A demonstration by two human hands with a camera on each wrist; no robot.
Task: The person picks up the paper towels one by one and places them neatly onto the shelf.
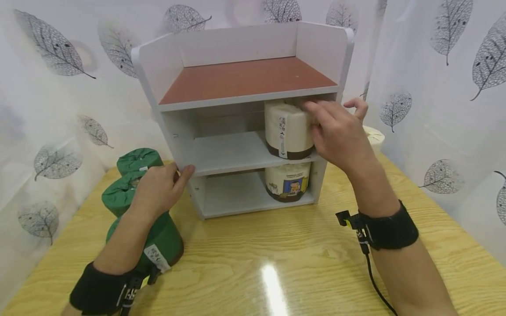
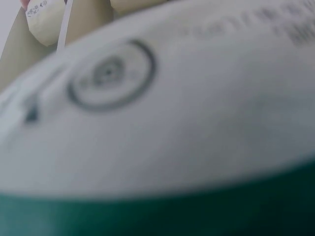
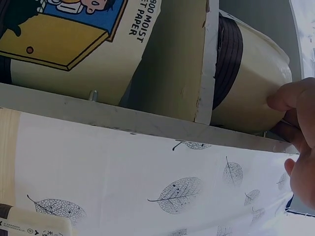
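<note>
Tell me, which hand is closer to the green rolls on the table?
Left. The left hand hangs right over the green rolls while touching the shelf unit. The right hand is far across, touching the cream roll on the middle shelf.

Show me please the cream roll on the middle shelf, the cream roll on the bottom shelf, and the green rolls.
middle-shelf roll (image 1: 285, 131), head view, front face.
bottom-shelf roll (image 1: 286, 182), head view, printed label.
green rolls (image 1: 136, 160), head view, top.

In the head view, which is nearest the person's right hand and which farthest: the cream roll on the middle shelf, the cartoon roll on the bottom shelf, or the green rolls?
From the right hand:
1. Cream roll, middle shelf, right end: the fingers touch it.
2. Cartoon roll, bottom shelf, directly beneath.
3. Green rolls, on the table left of the shelf unit, by the left hand.
</note>
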